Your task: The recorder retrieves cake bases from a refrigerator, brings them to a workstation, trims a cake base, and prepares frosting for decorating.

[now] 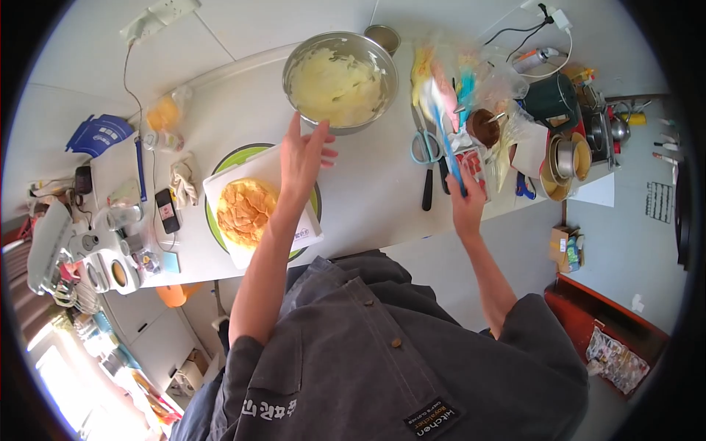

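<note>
A steel mixing bowl (395,92) of pale yellow cream (331,82) stands at the back of the counter. My left hand (303,158) reaches over to its near rim, fingers apart and holding nothing; contact with the rim is unclear. Below that forearm, partly covered, a round golden sponge cake (246,209) sits on a white square board (305,224), on top of a green-rimmed turntable (315,192). On the right, my right hand (469,204) is closed around the blue handle of a long spatula (446,140). Its far end lies among the piping bags.
Filled piping bags (441,84), scissors (426,149) and a black-handled knife (427,189) lie right of the bowl. Stacked cake tins (566,162) crowd the right end. A phone (168,211), a cloth (183,182) and a white stand mixer (55,246) are at left.
</note>
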Demonstrator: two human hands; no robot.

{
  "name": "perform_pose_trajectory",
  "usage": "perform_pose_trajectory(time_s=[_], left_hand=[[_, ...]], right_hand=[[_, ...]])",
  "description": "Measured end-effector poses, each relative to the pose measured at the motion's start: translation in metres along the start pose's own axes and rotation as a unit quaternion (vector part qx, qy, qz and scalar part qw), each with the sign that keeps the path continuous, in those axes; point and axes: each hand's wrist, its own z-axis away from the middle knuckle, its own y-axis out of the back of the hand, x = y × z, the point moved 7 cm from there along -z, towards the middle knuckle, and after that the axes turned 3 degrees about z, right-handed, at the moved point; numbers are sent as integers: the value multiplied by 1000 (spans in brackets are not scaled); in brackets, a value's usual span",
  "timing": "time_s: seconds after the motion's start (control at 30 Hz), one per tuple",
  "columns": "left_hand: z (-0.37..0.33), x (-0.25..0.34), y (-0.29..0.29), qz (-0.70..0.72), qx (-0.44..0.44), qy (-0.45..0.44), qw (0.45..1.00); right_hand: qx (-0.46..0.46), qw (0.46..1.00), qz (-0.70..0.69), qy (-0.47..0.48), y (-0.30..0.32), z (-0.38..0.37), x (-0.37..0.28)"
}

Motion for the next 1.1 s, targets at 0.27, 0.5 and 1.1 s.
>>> perform_pose_trajectory(time_s=[0.27,0.5,1.1], left_hand=[[-38,-12,-13,-3,80,26,996],[-50,-8,-4,54,52,39,996],[-61,-12,7,67,33,84,994]], right_hand=[[-164,930,247,216,-59,-154,-144],[-269,787,382,403,-190,-216,-172],[-396,708,378,446,-175,-183,-151]])
